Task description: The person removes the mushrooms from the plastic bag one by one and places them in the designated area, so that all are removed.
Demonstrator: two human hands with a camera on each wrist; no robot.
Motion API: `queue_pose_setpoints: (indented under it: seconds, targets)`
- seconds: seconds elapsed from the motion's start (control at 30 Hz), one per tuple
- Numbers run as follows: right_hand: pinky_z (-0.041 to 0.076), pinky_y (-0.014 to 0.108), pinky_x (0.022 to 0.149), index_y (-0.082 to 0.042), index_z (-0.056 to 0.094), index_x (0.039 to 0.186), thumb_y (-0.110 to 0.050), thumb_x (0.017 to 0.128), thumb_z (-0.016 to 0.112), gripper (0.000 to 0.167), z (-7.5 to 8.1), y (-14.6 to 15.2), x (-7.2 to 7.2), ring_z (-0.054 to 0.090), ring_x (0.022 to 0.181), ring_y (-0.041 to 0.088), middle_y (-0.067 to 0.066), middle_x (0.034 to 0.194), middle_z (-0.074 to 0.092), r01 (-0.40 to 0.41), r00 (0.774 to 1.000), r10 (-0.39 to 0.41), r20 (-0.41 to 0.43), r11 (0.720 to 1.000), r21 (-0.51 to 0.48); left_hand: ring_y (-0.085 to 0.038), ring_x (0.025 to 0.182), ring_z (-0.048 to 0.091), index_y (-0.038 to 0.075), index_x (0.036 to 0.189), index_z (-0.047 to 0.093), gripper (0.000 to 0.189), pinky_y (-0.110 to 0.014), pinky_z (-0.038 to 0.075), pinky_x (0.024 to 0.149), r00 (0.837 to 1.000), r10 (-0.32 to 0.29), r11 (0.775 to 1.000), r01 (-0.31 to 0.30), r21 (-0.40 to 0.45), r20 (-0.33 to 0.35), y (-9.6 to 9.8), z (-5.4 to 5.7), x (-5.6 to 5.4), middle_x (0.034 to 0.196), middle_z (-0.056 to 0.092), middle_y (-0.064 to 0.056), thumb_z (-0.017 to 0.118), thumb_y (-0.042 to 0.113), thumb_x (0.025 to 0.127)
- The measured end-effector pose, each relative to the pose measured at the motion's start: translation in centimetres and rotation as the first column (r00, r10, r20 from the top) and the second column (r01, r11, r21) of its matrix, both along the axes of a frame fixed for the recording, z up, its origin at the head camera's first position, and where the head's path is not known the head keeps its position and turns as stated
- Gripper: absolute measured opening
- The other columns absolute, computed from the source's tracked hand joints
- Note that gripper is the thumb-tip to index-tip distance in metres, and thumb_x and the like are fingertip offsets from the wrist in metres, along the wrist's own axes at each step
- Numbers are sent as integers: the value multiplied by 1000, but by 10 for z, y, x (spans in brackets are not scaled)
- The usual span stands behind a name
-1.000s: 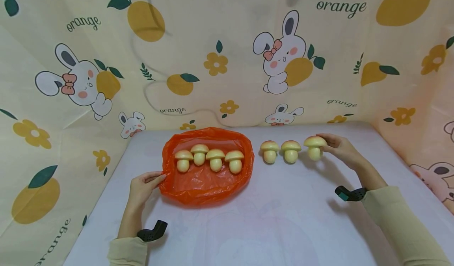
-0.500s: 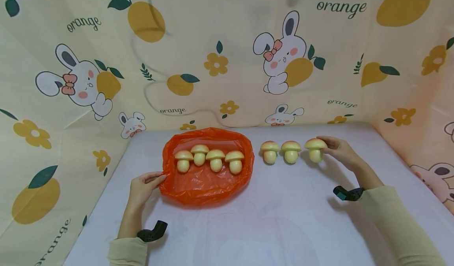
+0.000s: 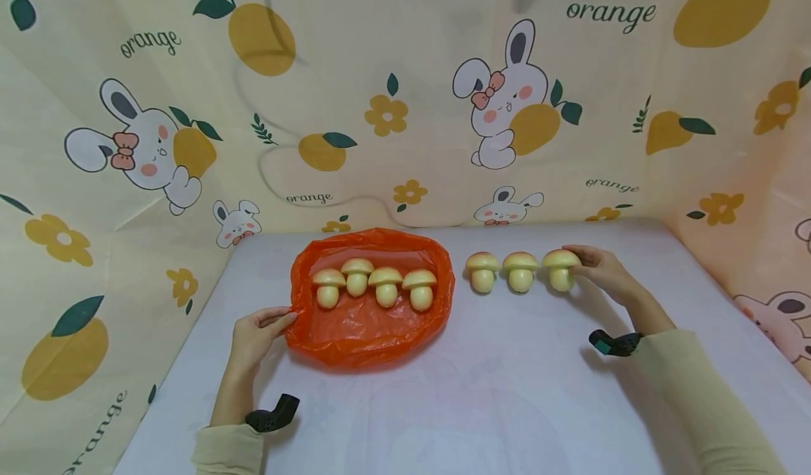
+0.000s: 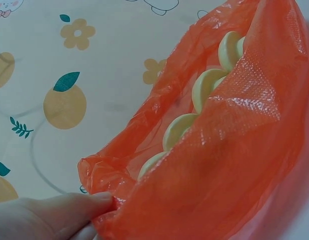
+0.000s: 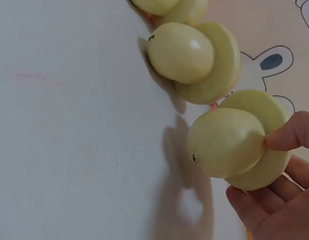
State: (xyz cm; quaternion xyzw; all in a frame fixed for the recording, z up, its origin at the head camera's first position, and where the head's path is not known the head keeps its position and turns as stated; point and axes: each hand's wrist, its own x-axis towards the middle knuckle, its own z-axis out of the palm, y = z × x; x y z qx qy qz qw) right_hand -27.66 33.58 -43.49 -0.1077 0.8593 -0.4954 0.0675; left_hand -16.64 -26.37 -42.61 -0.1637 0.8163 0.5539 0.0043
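The left hand (image 3: 253, 338) pinches the left rim of a red plastic bag (image 3: 374, 352), which lies with its mouth spread wide. Inside the bag are several pale yellow toy mushrooms in a row; the left wrist view shows their caps (image 4: 204, 87) partly behind the red film. On the right, the right hand (image 3: 605, 271) grips a toy mushroom (image 3: 560, 271) by its cap and stem. In the right wrist view the thumb presses where the stem (image 5: 227, 142) meets the cap, fingers beneath. Left of it stand two more mushrooms, a near one (image 3: 520, 272) and a farther one (image 3: 482, 272).
A white table (image 3: 443, 412) carries everything. Behind and at the sides hangs a cream cloth (image 3: 418, 53) printed with rabbits and oranges. Each wrist wears a small black camera, one on the left (image 3: 274, 413) and one on the right (image 3: 614, 343).
The right hand first brings its mushroom down slightly, then shifts it a little left, closer to the two standing mushrooms. The left hand and the bag stay put.
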Motion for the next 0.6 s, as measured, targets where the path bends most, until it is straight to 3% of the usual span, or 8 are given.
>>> queue_pose_setpoints:
  seconds: [0.2,0.27,0.33,0.43,0.6]
  targets:
    - [40,-1,81,11,35,142,-16,95,57,58,-3,1,-4,45,94,-25,-32,109,49,16,1000,-17,24,999,39,8,75,64,-3,122,62,47,-9,54,76,1000,3,1000,-3,3,-2,-1,0,0,96,75,5,69,30,89]
    - [40,-1,81,12,35,142,-15,96,56,58,-4,2,-5,43,94,-26,-19,119,56,21,999,-23,32,998,54,8,75,64,-3,122,62,48,-9,54,76,1000,1,1000,-1,4,-4,-1,-1,0,96,76,5,69,31,89]
    - [39,-1,81,11,34,143,-15,96,55,57,-5,2,-6,41,94,-27,3,132,57,21,999,-24,38,997,73,8,75,64,-4,122,62,48,-9,54,76,1000,-1,1000,1,5,-5,-1,-1,-1,95,76,5,69,31,89]
    - [39,-1,81,10,34,143,-15,97,54,57,-5,0,-8,40,93,-27,29,144,44,13,999,-18,47,995,99,8,75,64,-4,122,62,48,-9,54,76,1000,-4,1000,4,6,-4,-2,-2,-1,94,76,6,69,31,89]
    - [37,-1,80,9,33,145,-15,98,50,55,-4,-3,-12,39,93,-24,34,147,37,0,998,-8,63,991,133,8,75,64,-3,122,62,48,-9,54,76,1000,-3,1000,3,8,-3,-2,-3,-2,93,75,7,69,31,89]
